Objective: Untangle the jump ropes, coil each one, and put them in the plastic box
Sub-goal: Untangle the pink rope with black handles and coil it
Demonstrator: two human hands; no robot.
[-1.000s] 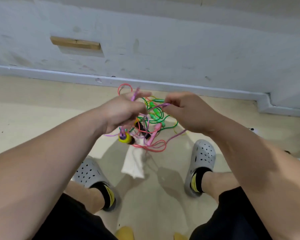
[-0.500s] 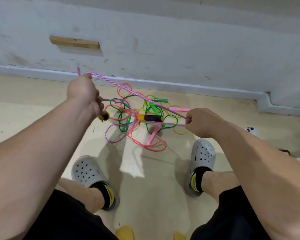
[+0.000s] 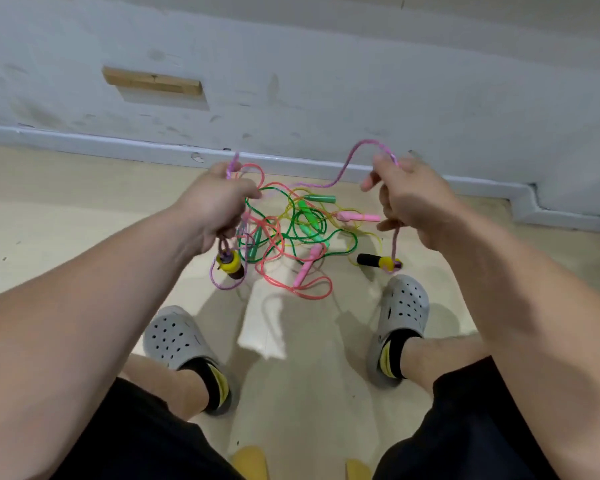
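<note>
L hand (image 3: 219, 206) & R hand (image 3: 409, 199) each have a grip clamped on the purple rope (image 3: 343, 171), held up w/ a loop between them, & the other ropes (image 3: 291, 237) lie tangled on the floor (image 3: 84, 220) by the far wall (image 3: 326, 81).

A person's left hand (image 3: 215, 206) and right hand (image 3: 413, 199) are raised side by side above a pale beige floor (image 3: 49, 220). Each grips a purple braided jump rope (image 3: 340, 174), which sags between them. One yellow-and-black rope handle (image 3: 230, 264) hangs just below the left hand. From the right hand the rope drops to a second yellow-and-black handle (image 3: 378, 261), low down and just right of the tangle. That tangle of green, pink and yellow plastic jump ropes (image 3: 291, 237) lies on the floor below and between the hands. Nearer sit a left grey perforated clog (image 3: 177, 337) and a right grey perforated clog (image 3: 402, 306). A white scuffed wall (image 3: 326, 81) runs along the far side, with a small wooden block (image 3: 153, 81) on it at far left.
</note>
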